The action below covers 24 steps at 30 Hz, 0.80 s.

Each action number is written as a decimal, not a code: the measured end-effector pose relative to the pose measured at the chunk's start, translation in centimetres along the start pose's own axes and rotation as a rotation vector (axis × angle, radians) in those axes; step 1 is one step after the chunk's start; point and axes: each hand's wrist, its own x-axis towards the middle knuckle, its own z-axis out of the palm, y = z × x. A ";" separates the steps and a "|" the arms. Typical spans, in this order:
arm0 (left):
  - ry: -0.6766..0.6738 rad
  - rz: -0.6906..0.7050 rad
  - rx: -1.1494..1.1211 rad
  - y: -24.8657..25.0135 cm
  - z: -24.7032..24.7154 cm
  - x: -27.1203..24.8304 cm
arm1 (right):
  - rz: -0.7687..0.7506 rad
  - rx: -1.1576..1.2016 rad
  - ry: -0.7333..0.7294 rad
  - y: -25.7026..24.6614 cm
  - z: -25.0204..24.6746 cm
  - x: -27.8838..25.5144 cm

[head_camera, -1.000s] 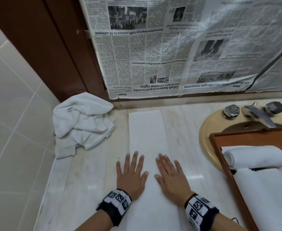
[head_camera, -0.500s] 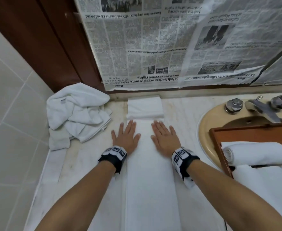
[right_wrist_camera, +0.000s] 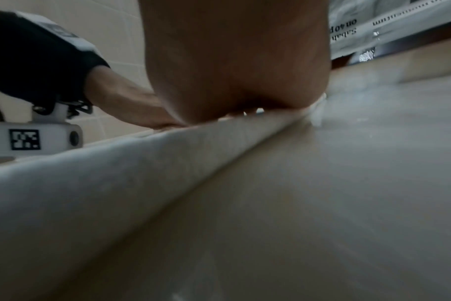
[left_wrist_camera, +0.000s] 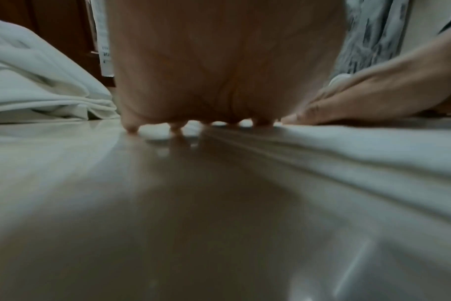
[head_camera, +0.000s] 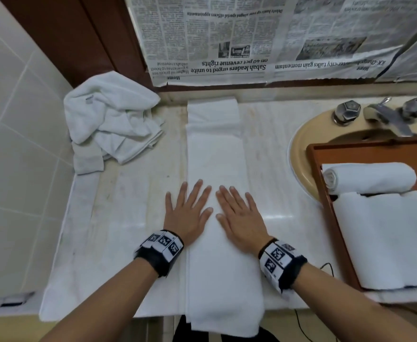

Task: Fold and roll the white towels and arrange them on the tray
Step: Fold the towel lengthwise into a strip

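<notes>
1. Folded white towel (head_camera: 217,193) – long narrow strip on the marble counter (head_camera: 128,218), running from the back wall to the front edge, near end hanging over it; far end doubled back on itself.
2. Left hand (head_camera: 187,213) flat, palm down, fingers straight and spread – holds nothing. It sits on the strip's left edge: thumb and inner fingers on the towel, outer fingers on bare counter, as the left wrist view shows.
3. Right hand (head_camera: 239,218) flat too, fingers straight, pressing on the strip's right half; nothing gripped. Towel lies under palm and fingers, extending past the fingertips.
4. Hands side by side at mid-strip, thumbs near each other, not touching.
5. Crumpled white towels (head_camera: 111,124) heaped in the back-left corner, apart from the strip.
6. Wooden tray (head_camera: 326,193) rests over the beige sink (head_camera: 301,154) at right – one rolled towel (head_camera: 368,177) at its far end, more white towel (head_camera: 390,238) just beside it on the near side.
7. Newspaper (head_camera: 252,40) covers the wall behind.
</notes>
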 end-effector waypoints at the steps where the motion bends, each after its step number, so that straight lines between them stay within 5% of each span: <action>1: 0.008 -0.017 0.005 -0.2 0.0 0.2 | 0.012 -0.004 -0.010 0.4 -0.2 0.4; 9: 0.029 -0.169 -0.144 0.0 -2.8 2.9 | 0.245 0.041 -0.042 3.4 -3.3 3.6; 13: 0.056 -0.160 -0.232 1.1 -2.7 -0.4 | 0.092 0.045 0.136 1.1 -2.2 -1.0; 16: 0.022 -0.091 -0.181 1.7 -0.5 -3.5 | -0.012 0.020 0.091 -0.9 0.4 -4.2; 24: 0.059 -0.193 -0.136 -0.4 1.4 -4.5 | 0.154 -0.002 -0.004 1.0 0.7 -5.0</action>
